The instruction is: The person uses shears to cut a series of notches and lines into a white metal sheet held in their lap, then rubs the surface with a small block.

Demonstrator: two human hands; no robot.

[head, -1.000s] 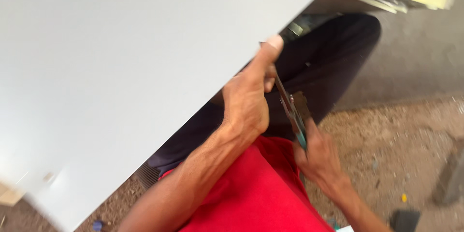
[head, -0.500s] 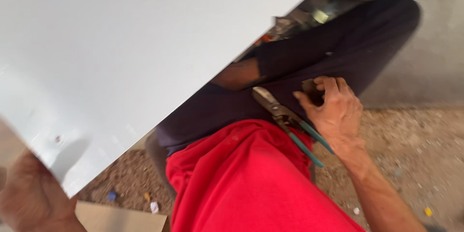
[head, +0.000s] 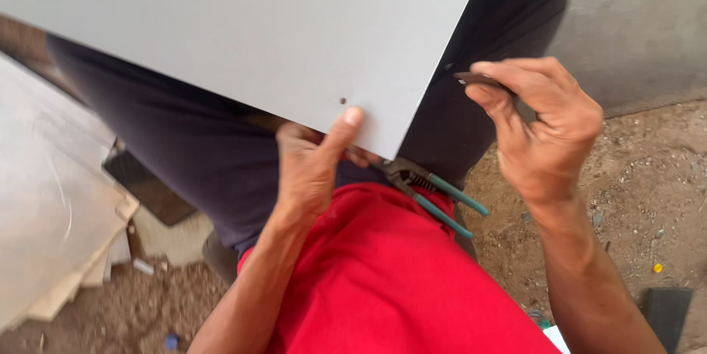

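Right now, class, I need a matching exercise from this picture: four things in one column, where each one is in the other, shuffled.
1. left hand
2. right hand
3. snips
4. grey sheet

a. across the thighs
b. on the lap, green handles
c. pinching the sheet's lower corner
d. raised beside the sheet, holding a small dark object

Pairs: 1-c, 2-d, 3-b, 4-a

- A bare dirt floor (head: 648,184), strewn with small stones, lay in daylight.
- A grey concrete wall (head: 633,22) rose behind.
- Pale boards (head: 44,207) were stacked at left.
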